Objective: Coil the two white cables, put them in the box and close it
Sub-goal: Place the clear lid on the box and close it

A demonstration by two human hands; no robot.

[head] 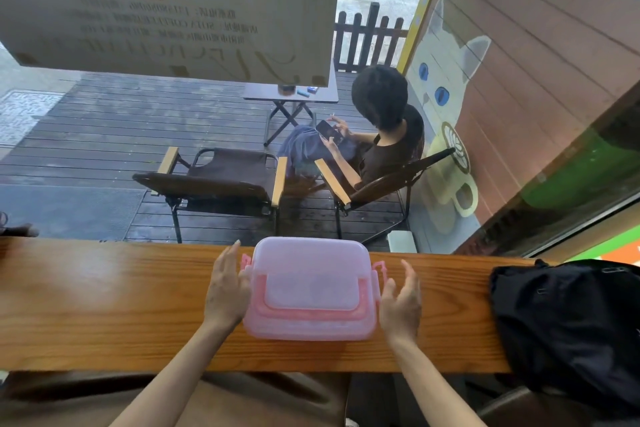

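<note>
A translucent pink plastic box (308,260) with its lid down and a pink handle folded flat on top sits in the middle of the wooden counter (104,305). Pink side latches stick out at both ends of the box. My left hand (227,291) is at the box's left side, fingers spread, touching or nearly touching the left latch. My right hand (401,305) hovers beside the right end, fingers apart, holding nothing. No white cables show; the frosted lid hides whatever is inside.
A black bag (568,326) lies on the counter's right end. A window stands right behind the counter; outside, a person sits in a folding chair beside another such chair. A dark object (17,229) sits at the far left edge.
</note>
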